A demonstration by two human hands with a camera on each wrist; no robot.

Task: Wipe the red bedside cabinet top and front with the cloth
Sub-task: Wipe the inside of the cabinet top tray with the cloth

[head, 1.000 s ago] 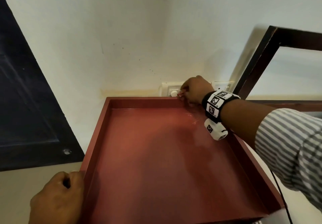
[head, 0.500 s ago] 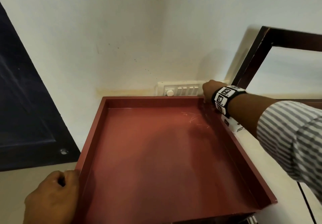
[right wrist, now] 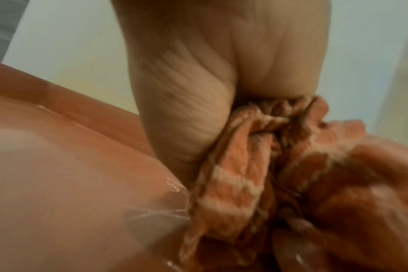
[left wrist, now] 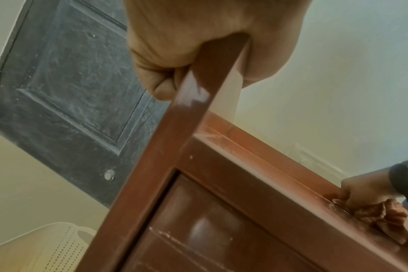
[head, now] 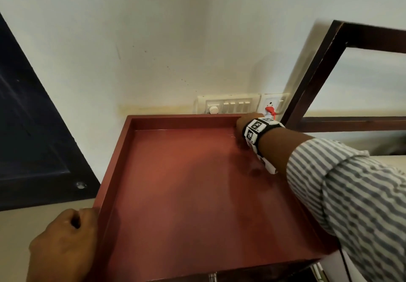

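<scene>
The right hand [head: 242,125], bunching the orange cloth [right wrist: 256,165], has slid from the middle of the red cabinet's [head: 186,183] back rim, below the switch panel [head: 228,106], rightward into the back right corner of the top.

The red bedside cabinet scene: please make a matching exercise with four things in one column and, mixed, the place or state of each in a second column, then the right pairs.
Things:
1. crumpled orange cloth
2. left hand
3. red plug
4. dark panelled door

Places or states:
A. in the white wall socket behind the cabinet
B. on the wall to the left of the cabinet
C. bunched in the right hand at the far right corner of the red bedside cabinet top
D. gripping the cabinet's left raised rim

Pairs: 1-C, 2-D, 3-A, 4-B
</scene>
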